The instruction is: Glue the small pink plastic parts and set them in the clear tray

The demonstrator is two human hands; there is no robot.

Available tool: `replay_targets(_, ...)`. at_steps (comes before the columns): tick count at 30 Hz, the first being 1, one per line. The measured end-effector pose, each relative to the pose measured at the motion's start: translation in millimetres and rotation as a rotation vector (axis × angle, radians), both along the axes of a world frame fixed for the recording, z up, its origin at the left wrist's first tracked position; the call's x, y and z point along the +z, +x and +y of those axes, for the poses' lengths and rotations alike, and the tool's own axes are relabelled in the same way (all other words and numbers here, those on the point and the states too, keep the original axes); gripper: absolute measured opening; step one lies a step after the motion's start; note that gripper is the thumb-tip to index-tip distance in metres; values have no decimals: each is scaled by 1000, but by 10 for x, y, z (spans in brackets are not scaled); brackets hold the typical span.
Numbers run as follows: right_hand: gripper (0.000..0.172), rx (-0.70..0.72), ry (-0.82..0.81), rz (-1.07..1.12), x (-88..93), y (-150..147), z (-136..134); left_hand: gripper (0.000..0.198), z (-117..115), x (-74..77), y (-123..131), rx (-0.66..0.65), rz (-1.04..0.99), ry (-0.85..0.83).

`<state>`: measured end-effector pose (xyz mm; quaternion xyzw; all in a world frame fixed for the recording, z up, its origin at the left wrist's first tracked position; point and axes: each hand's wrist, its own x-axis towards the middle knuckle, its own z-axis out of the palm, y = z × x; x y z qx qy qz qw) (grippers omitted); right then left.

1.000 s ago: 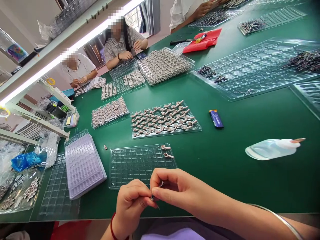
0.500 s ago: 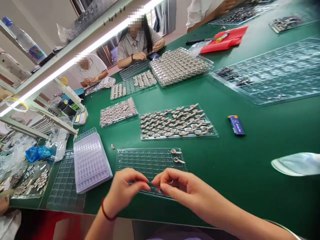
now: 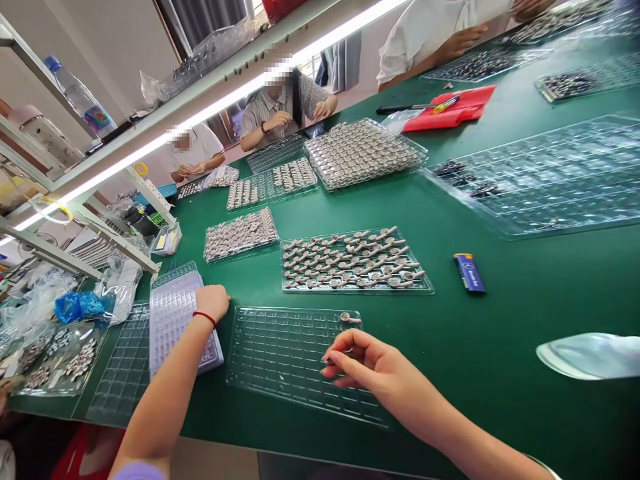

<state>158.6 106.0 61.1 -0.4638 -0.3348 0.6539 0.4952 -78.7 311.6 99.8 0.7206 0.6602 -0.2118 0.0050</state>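
Observation:
My right hand [image 3: 361, 364] hovers over a clear gridded tray [image 3: 280, 363] near the table's front edge, fingers pinched on a small metal part. Just beyond my fingers, one similar looped part [image 3: 349, 318] lies in the tray's far right corner. My left hand [image 3: 213, 301] has reached out to the left and rests knuckles up, fingers curled down, at the edge of a stack of purple trays [image 3: 173, 320]. What its fingers hold is hidden. Behind the clear tray is a tray full of looped parts [image 3: 355, 261].
On the green table [image 3: 525, 300] lie a blue lighter [image 3: 469, 272], a clear squeeze bottle [image 3: 590, 355] on its side at the right, and a red folder [image 3: 450, 111] at the back. More part trays [image 3: 363, 152] stand around. Other people work at the far side. Shelving and bags crowd the left.
My hands have come apart. The left hand moved out to the left beside the purple trays. The right hand moved forward over the clear tray and now covers one of the two parts there.

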Motion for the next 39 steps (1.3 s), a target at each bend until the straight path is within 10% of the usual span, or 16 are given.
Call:
replay_targets(23, 46, -74, 167, -130, -16, -13, 139, 21, -314, -249, 83, -151, -444, 72)
replay_targets(39, 38, -176, 387, -357, -56, -4, 170, 27, -37, -283, 159, -112, -404, -119)
